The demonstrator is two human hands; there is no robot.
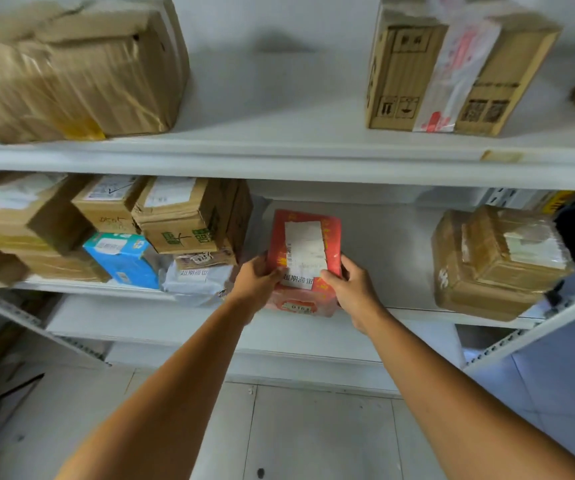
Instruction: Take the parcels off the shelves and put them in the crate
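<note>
At the front edge of the middle shelf (414, 315), the left hand (256, 277) and right hand (353, 287) each grip a near corner of a red parcel (310, 237), thumbs pressed on its white label. Just to its left a white mailer bag (196, 278) lies under stacked cartons (182, 216). Best to draw the parcel straight back and level, clear of them. The crate is out of view.

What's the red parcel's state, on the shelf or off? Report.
Partly off: left hand and right hand grip the red parcel, its near end overhanging the shelf edge.
</note>
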